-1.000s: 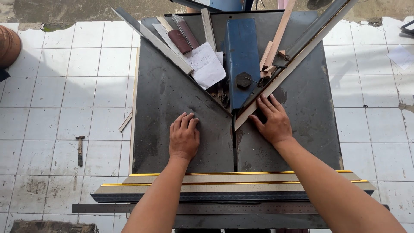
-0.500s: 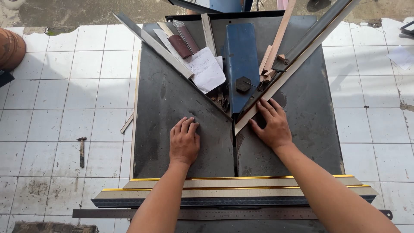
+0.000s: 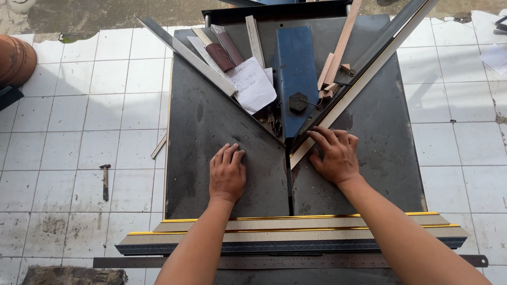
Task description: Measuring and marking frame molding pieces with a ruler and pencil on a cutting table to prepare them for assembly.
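Note:
My left hand point(image 3: 227, 173) lies flat, palm down, on the dark metal saw table point(image 3: 206, 137), left of the centre slot. My right hand point(image 3: 334, 154) presses its fingers on the lower end of a long frame moulding point(image 3: 364, 79) with a gold edge, which runs diagonally up to the right along the angled fence. A blue blade guard point(image 3: 296, 74) sits between the two fences. The left fence point(image 3: 190, 55) slants up to the left.
Two more gold-trimmed mouldings point(image 3: 296, 232) and a steel ruler point(image 3: 290, 261) lie across the table's near edge. Paper sheets point(image 3: 253, 84), sandpaper strips and wood offcuts point(image 3: 338, 47) sit at the back. A hammer point(image 3: 105, 181) lies on the white tiled floor to the left.
Both hands have stayed in nearly the same spot on the table. The view has shifted slightly.

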